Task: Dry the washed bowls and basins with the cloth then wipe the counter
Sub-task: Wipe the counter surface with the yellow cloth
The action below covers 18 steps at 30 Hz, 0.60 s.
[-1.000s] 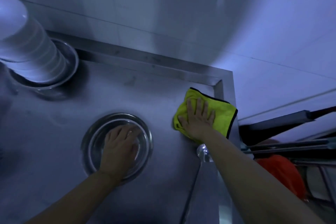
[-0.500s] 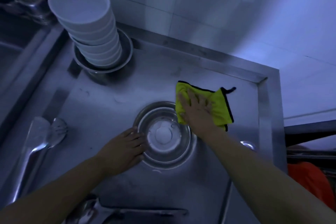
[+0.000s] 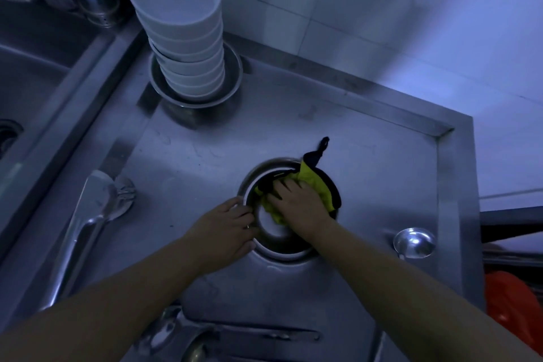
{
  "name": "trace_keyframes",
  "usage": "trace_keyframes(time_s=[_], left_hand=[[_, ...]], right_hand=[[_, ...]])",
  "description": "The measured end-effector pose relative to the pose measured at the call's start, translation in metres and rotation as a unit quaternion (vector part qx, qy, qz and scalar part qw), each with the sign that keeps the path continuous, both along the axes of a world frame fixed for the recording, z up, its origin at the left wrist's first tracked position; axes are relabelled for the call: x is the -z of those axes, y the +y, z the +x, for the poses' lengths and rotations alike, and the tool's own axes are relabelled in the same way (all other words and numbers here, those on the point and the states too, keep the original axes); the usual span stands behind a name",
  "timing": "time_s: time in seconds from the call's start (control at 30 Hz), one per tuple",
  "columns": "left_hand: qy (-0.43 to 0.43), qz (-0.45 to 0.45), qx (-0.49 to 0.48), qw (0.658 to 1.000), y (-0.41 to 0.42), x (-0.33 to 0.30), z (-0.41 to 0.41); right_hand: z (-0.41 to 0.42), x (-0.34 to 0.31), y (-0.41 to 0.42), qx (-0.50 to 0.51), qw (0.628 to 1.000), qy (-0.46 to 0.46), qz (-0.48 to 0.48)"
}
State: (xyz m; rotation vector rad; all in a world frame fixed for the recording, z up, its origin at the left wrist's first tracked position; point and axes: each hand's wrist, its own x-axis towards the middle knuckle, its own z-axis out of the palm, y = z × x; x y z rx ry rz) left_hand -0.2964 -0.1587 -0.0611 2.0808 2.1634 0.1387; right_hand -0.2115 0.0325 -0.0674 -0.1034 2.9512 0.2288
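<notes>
A steel basin [image 3: 276, 239] sits on the stainless counter [image 3: 367, 173], and everything else is placed from it. The right hand [image 3: 299, 203] is inside the basin, its fingers spread flat and pressing the yellow cloth [image 3: 311, 179] against the basin's floor and far wall; the cloth's black-edged corner and hanging loop stick out over the far rim. The left hand [image 3: 226, 229] is at the basin's left rim, fingers curled over the edge and gripping it.

Beyond the basin to the left, a tall stack of white bowls [image 3: 185, 38] stands in a second steel basin [image 3: 232, 79] near the tiled wall. Left of the basin lie metal tongs [image 3: 85, 223]. To its right, well apart, a ladle [image 3: 414, 242] rests bowl-up near the counter's raised edge. Nearer than the basin, more steel utensils [image 3: 235, 332] lie along the counter's front.
</notes>
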Motion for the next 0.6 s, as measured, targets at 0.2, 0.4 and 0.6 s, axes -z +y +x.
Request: trace_keyframes(time_s=[0.2,0.4,0.6], left_hand=[[0.023,0.02,0.002,1.0,0.002,-0.003,0.004],[0.028,0.033,0.0,0.999,0.003,-0.005,0.004],[0.025,0.038,-0.014,0.999,-0.001,-0.002,0.006]], right_hand=[[0.022,-0.018,-0.01,0.103,0.985,-0.113,0.077],[0.027,-0.004,-0.035,0.172,0.966,-0.177,-0.077],[0.013,0.009,-0.033,0.225,0.935,-0.097,-0.255]])
